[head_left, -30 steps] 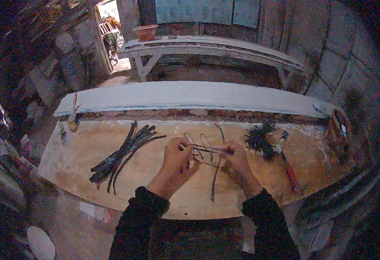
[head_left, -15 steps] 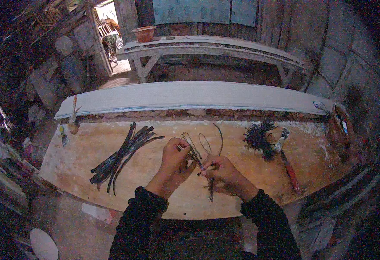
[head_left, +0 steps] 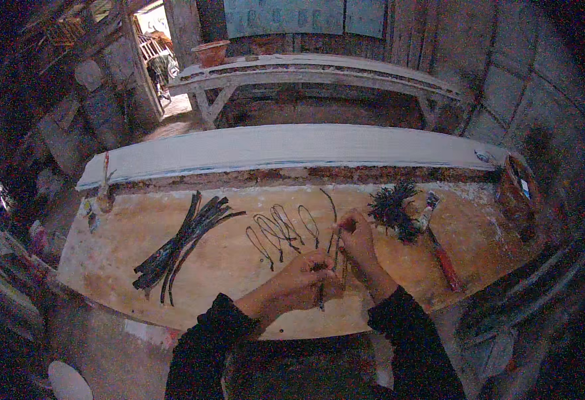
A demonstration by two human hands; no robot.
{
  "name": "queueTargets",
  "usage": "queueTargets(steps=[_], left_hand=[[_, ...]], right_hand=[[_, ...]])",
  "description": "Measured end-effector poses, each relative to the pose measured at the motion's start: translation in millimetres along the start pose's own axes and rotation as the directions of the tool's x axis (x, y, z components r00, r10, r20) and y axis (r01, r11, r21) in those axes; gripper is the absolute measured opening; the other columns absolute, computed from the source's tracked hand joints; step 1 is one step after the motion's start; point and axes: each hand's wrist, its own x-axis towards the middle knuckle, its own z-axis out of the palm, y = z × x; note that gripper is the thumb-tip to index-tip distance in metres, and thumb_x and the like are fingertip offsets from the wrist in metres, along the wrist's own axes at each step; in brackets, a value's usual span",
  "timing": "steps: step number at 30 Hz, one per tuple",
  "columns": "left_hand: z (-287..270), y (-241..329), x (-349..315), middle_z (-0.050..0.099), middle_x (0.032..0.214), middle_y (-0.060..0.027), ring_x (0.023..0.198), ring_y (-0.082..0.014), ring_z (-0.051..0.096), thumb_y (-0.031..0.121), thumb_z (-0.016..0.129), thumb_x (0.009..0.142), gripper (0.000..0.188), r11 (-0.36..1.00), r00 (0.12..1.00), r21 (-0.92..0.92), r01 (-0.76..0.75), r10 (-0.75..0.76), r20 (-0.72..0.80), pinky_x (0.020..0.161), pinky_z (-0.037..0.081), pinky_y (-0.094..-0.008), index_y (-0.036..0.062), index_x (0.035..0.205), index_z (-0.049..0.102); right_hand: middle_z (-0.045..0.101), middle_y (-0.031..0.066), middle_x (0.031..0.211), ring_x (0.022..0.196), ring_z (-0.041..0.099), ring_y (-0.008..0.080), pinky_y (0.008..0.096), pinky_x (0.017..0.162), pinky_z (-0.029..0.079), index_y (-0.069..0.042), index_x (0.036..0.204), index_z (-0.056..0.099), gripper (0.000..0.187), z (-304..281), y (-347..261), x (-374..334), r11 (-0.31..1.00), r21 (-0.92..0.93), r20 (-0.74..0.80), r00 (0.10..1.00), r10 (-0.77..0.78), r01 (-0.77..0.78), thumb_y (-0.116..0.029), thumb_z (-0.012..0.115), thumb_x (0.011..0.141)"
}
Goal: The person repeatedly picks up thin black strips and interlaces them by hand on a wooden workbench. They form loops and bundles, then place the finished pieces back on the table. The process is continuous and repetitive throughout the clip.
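Observation:
My left hand (head_left: 309, 279) is closed in a pinch low over the wooden board. Just right of it and farther away, my right hand (head_left: 360, 245) pinches the upper part of a thin dark strip (head_left: 337, 248), which runs down toward the left fingers. What exactly sits in the left fingertips is small, but the strip appears to pass there. Several thin dark loops (head_left: 281, 227) with joined ends lie on the board beyond the left hand. Another dark strip (head_left: 328, 200) curves on the board behind the right hand, and a strip end (head_left: 322, 298) shows below the left hand.
A bundle of dark flat strips (head_left: 182, 243) lies at left. To the right are a tangled dark heap (head_left: 396, 210) and a hammer with a red handle (head_left: 444, 260). A brown container (head_left: 519, 193) stands at the right edge, a brush (head_left: 105, 187) at far left.
My left hand has moved right and nearer, off the loops, which now show on the board. My right hand has risen farther away, with a strip stretched below it.

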Motion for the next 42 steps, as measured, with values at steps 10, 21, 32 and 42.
queueTargets(steps=[10,21,32,42], left_hand=[[-63,-4,12,0.055,0.073,0.0018,0.067,-0.0066,0.053,0.017,0.072,0.082,0.018,0.503,0.882,0.849,-0.159,0.459,-0.107,0.054,0.043,-0.0279,0.0059,0.081,0.058],[-23,64,0,0.047,0.07,-0.0022,0.055,-0.0124,0.048,0.002,0.059,0.088,0.012,0.94,0.664,0.241,-0.243,0.342,-0.665,0.048,0.046,-0.0314,0.0108,0.086,0.052],[-19,55,-7,0.057,0.075,-0.0053,0.06,-0.0169,0.058,0.01,0.061,0.09,0.009,0.976,0.818,0.102,-0.192,0.217,-0.532,0.048,0.047,-0.0291,0.0068,0.088,0.053],[-61,-7,15,0.057,0.083,-0.0014,0.078,-0.0114,0.056,0.018,0.069,0.088,0.016,0.772,0.964,0.589,-0.24,0.262,0.049,0.067,0.045,-0.0281,0.0057,0.087,0.058]], right_hand=[[0.047,0.0028,0.113,0.095,0.054,0.0162,0.0296,0.068,0.05,-0.007,0.091,0.062,0.011,6,-9,-5,0.995,-0.033,0.007,0.996,-0.091,0.091,-0.012,0.07,0.085],[0.055,0.004,0.11,0.094,0.056,0.0159,0.0294,0.075,0.051,-0.007,0.096,0.061,0.012,16,-22,-39,0.988,0.133,0.621,0.784,-0.016,-0.085,-0.013,0.068,0.087],[0.058,-0.0006,0.087,0.075,0.056,0.0107,0.0248,0.064,0.045,-0.009,0.088,0.059,0.011,9,-38,-46,0.989,0.073,0.571,0.819,0.063,-0.127,-0.006,0.068,0.081],[0.054,0.0008,0.086,0.075,0.054,0.0123,0.0274,0.072,0.045,-0.007,0.095,0.061,0.012,4,-4,0,0.963,-0.126,0.059,0.97,-0.234,0.24,-0.002,0.06,0.084]])
